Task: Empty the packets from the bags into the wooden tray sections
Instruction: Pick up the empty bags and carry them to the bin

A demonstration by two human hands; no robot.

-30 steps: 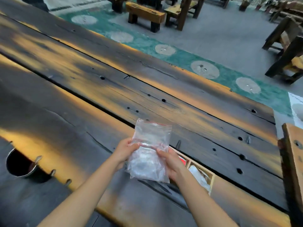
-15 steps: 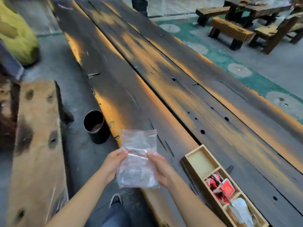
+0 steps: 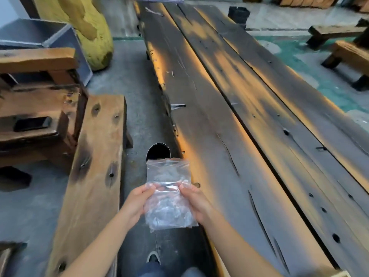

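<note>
A clear plastic zip bag [image 3: 169, 193], crumpled and see-through, is held upright in front of me over the near left edge of the long dark wooden table [image 3: 249, 136]. My left hand [image 3: 137, 204] grips its left side and my right hand [image 3: 196, 202] grips its right side, thumbs on the front. What is inside the bag cannot be made out. Only a corner of the wooden tray [image 3: 342, 273] shows at the bottom right edge.
A black round bin [image 3: 158, 152] stands on the floor just beyond the bag, against the table edge. A wooden bench [image 3: 93, 176] runs along the left. A phone [image 3: 33, 123] lies on a wooden chair at far left. More benches stand at the upper right.
The view has swung left: the tray with red and white packets slid out of sight at the right. The bag and both hands now hang over the table's left edge, near the bin.
</note>
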